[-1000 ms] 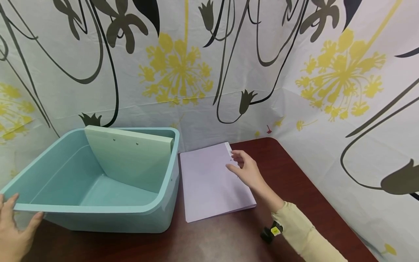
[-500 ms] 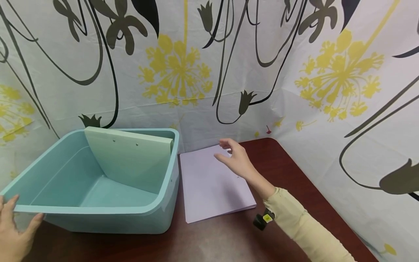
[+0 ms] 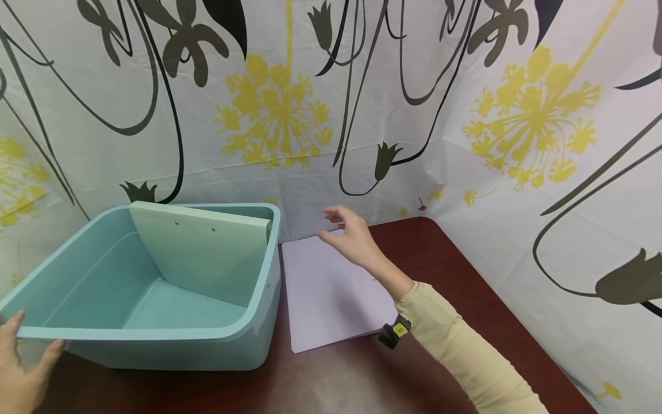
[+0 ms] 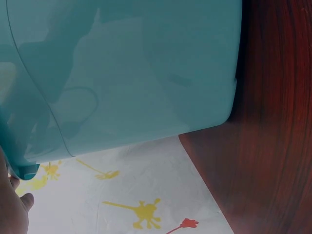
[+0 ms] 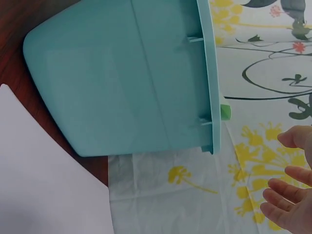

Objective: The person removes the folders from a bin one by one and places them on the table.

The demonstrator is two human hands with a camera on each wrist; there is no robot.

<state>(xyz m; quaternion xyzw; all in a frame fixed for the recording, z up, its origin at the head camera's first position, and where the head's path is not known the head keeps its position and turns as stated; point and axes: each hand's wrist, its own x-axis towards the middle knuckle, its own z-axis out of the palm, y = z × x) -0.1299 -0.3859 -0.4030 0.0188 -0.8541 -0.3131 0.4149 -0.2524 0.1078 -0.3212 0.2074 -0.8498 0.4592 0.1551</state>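
A light blue plastic tub (image 3: 170, 332) stands on the table. My left hand (image 3: 20, 368) holds its rim at the near left corner; in the left wrist view that hand (image 4: 14, 204) shows only partly, by the rim. A pale green, thick flat stack with punched holes (image 3: 201, 253) leans inside the tub against its back wall. Right of the tub lies a lilac stack of flat sheets or folders (image 3: 320, 293). My right hand (image 3: 351, 236) hovers above the stack's far end, fingers apart and holding nothing. The right wrist view shows this hand (image 5: 292, 180) with nothing between thumb and fingers.
The dark red-brown table (image 3: 455, 310) ends at a rounded corner at the back right. A white cloth with printed flowers (image 3: 310, 195) hangs behind and to the right. A black device with a yellow tag (image 3: 394, 332) sits on the right wrist.
My right hand has moved left and away from me, from the lilac stack's right edge to above its far end, rising a little. The left hand and the tub have stayed in place.
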